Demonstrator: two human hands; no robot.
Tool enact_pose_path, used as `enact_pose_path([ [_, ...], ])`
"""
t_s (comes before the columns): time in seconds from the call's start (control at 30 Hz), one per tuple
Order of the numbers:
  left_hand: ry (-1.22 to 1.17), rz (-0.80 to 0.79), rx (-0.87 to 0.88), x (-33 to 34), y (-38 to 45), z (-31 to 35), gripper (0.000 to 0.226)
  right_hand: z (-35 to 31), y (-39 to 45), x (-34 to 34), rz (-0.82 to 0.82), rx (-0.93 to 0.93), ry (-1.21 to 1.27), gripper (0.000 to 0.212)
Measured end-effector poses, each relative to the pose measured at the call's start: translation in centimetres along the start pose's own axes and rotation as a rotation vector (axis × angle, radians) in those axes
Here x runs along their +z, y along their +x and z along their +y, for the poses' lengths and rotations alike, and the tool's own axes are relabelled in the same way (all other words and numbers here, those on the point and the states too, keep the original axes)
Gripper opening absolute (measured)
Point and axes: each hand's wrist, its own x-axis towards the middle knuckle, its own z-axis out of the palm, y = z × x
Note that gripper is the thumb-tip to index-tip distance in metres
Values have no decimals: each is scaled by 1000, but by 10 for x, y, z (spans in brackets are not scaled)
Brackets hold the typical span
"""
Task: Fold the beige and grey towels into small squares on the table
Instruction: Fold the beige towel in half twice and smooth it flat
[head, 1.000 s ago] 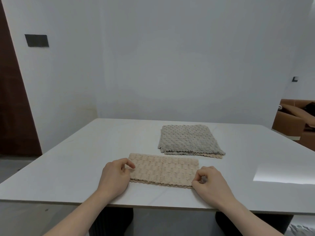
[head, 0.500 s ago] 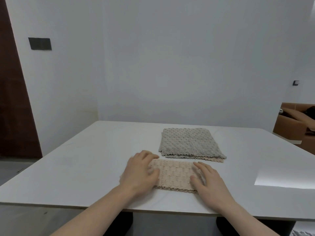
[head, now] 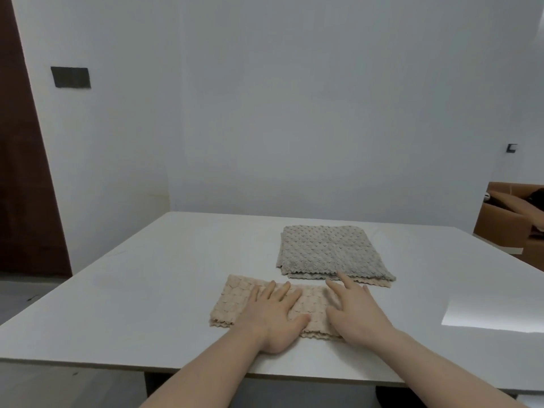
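A beige towel [head: 235,298], folded into a long strip, lies near the front of the white table [head: 147,290]. My left hand [head: 275,315] lies flat on its middle with fingers spread. My right hand [head: 354,310] presses flat on the strip's right part and hides that end. Behind them a grey towel [head: 329,251] lies folded into a larger rectangle, with a beige edge showing under its near side. Neither hand touches the grey towel.
The table's front edge [head: 265,372] runs just below my wrists. A white wall stands behind the table, a dark door [head: 20,172] at the left. A brown sofa [head: 506,222] sits at the far right.
My hands went from pinching the strip's two ends to lying flat on it. Both have slid rightward along the beige towel since half a second ago.
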Motion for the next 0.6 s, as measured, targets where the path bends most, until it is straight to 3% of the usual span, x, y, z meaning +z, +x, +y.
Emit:
enact_pose_path([
  [0.37, -45, -32, -8, -7, 3, -9, 71, -5, 5, 32, -162, 53, -116, 67],
  [0.6, -33, -18, -159, -15, -5, -56, 74, 8, 9, 25, -198, 61, -139, 71],
])
